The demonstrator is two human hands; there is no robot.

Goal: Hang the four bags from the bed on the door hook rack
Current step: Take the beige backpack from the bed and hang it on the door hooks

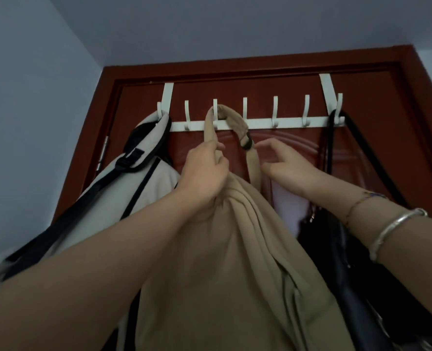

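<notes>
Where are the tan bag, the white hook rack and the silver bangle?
tan bag (pixel 230 262), head view, on its body.
white hook rack (pixel 288 122), head view, on its bare bar.
silver bangle (pixel 392 228), head view, on its band.

Dim, bluish light; soft overall; wide-angle warp at edges; lower-left motion blur.

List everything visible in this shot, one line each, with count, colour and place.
over-the-door metal hook rack: one, white, seven hooks, atop the door.
wooden door: one, red-brown, behind the rack.
canvas backpack with black trim: one, cream, leftmost hook.
soft fabric bag: one, tan, strap looped over third hook from left.
leather-look bag: one, black, rightmost hook.
metal bangle: one, silver, right wrist.
beaded bracelet: one, multicoloured, right wrist.
left hand: grip closed on tan strap.
right hand: open, beside strap.
</notes>
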